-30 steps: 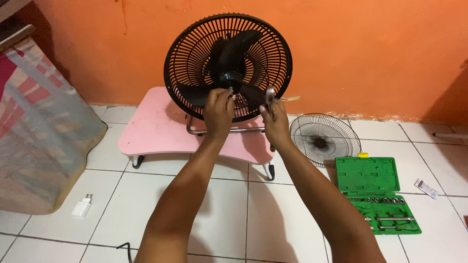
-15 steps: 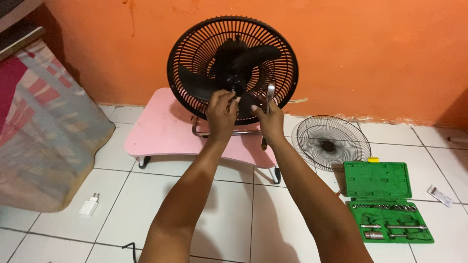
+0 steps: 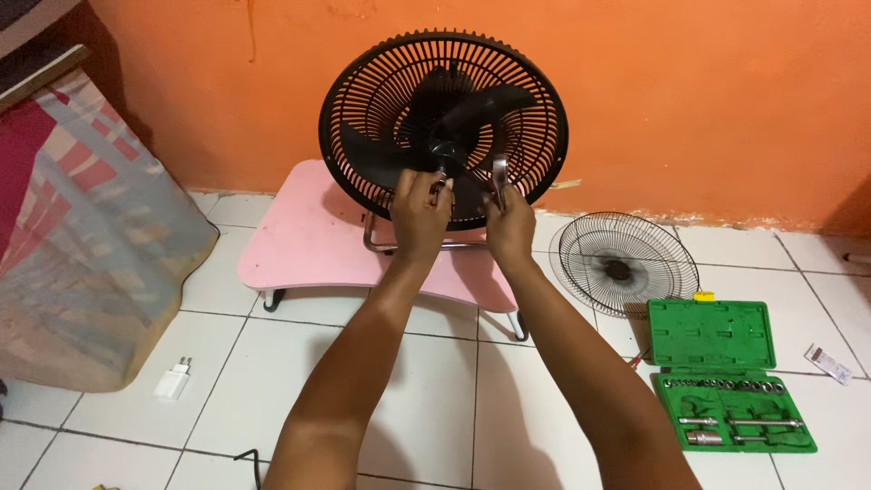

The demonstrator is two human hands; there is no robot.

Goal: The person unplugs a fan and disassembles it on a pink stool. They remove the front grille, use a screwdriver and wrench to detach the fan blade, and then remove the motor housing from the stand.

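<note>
Small white rectangular label (image 3: 828, 363) on floor tile, far right.

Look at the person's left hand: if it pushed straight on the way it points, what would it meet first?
Most likely the black fan's hub, which the left hand already reaches; depth is unclear.

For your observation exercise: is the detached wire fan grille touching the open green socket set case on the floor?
Cannot tell. In the head view, the wire grille's lower right rim meets the green case's lid corner in the image, but no plain contact or gap shows.

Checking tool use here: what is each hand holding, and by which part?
Right hand grips a metal wrench by its lower handle; left hand pinches the fan hub.
</note>
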